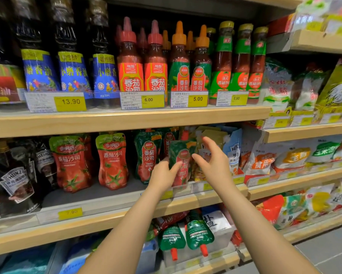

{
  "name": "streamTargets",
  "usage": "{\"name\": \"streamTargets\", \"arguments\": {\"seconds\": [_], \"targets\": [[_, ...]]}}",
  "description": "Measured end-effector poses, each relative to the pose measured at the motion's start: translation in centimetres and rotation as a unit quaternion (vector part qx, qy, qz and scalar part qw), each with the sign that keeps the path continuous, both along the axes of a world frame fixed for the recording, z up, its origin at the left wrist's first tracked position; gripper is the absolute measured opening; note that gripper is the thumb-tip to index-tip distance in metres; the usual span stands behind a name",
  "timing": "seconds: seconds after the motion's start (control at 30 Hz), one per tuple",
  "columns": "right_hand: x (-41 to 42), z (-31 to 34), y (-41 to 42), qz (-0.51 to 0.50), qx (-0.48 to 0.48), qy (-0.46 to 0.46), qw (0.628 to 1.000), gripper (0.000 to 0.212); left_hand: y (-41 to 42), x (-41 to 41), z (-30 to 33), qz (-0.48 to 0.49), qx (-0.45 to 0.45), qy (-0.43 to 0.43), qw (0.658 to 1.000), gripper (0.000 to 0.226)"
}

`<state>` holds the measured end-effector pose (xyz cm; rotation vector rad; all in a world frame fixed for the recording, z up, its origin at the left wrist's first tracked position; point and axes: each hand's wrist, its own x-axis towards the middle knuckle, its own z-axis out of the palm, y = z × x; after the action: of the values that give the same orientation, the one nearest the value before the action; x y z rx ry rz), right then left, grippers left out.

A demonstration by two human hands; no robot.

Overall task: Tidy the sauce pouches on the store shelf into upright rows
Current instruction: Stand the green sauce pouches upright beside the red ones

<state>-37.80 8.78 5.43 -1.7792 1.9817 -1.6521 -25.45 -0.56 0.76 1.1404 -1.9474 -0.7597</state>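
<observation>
Middle shelf (pixel 114 202), front edge: the left hand (pixel 162 175) grips a green-and-red tomato ketchup pouch (pixel 181 161) from its lower left side, fingers curled onto the pouch face. The pouch stands roughly upright, tilted slightly, at the clear front rail just right of the shelf's centre.

The right hand (pixel 211 157) hangs just beside the pouch's right edge, fingers spread wide and curved, thumb pointing toward the pouch; contact with the pouch cannot be confirmed.

Directly left of the held pouch stands a matching green ketchup pouch (pixel 147 155), upright, with more of the same behind it. Further left stand two red tomato sauce pouches (pixel 111 161), upright and side by side. Dark Heinz pouches (pixel 17 182) occupy the far left of the shelf, leaning.

Behind the right hand sit yellow and pale blue Heinz pouches (pixel 233 149), crowded and uneven.

Lower shelf: two green pouches (pixel 198 232) lie inverted, red caps pointing down
</observation>
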Motion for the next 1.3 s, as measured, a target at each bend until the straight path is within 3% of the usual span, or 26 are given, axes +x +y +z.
{"name": "streamTargets", "arguments": {"seconds": [0.13, 0.27, 0.53, 0.6, 0.67, 0.77, 0.83, 1.03, 1.23, 1.3], "targets": [[-0.7, -2.4, 0.1, 0.015, 0.025, -0.035, 0.999, 0.054, -2.2, 0.5, -0.1, -0.035, 0.078, 0.021, 0.996, 0.053], [-1.3, -4.1, 0.5, 0.008, 0.048, -0.076, 0.996, 0.049, -2.1, 0.7, -1.2, -0.124, 0.093, -0.034, 0.987, 0.062], [-1.1, -5.3, 0.7, 0.005, 0.071, -0.076, 0.995, 0.047, -2.3, 0.8, -1.7, -0.105, 0.111, -0.038, 0.988, 0.065], [-0.8, -5.4, 0.5, 0.003, 0.083, -0.076, 0.994, 0.05, -1.3, 1.5, -1.7, -0.074, 0.062, -0.062, 0.993, 0.066], [-0.7, -5.4, 0.0, -0.007, 0.105, -0.067, 0.992, 0.056, 0.1, 3.5, -2.1, -0.014, -0.047, -0.103, 0.993, 0.056], [-0.2, -5.4, -1.0, -0.024, 0.14, -0.051, 0.988, 0.067, 1.3, 8.8, -3.1, 0.062, -0.261, -0.202, 0.942, 0.026], [0.6, -5.3, -2.0, -0.042, 0.149, -0.032, 0.987, 0.073, 1.3, 12.3, -3.9, 0.082, -0.324, -0.256, 0.907, 0.023], [2.7, -5.5, -5.2, -0.132, 0.153, 0.016, 0.979, 0.064, 1.4, 15.3, -6.4, 0.119, -0.375, -0.343, 0.853, 0.031], [3.1, -5.7, -8.2, -0.145, 0.187, -0.037, 0.971, 0.035, 0.9, 15.3, -7.1, 0.125, -0.385, -0.314, 0.859, 0.025], [3.1, -5.8, -8.9, -0.15, 0.176, -0.05, 0.972, 0.037, 0.8, 15.3, -7.2, 0.126, -0.389, -0.31, 0.858, 0.023]]}}
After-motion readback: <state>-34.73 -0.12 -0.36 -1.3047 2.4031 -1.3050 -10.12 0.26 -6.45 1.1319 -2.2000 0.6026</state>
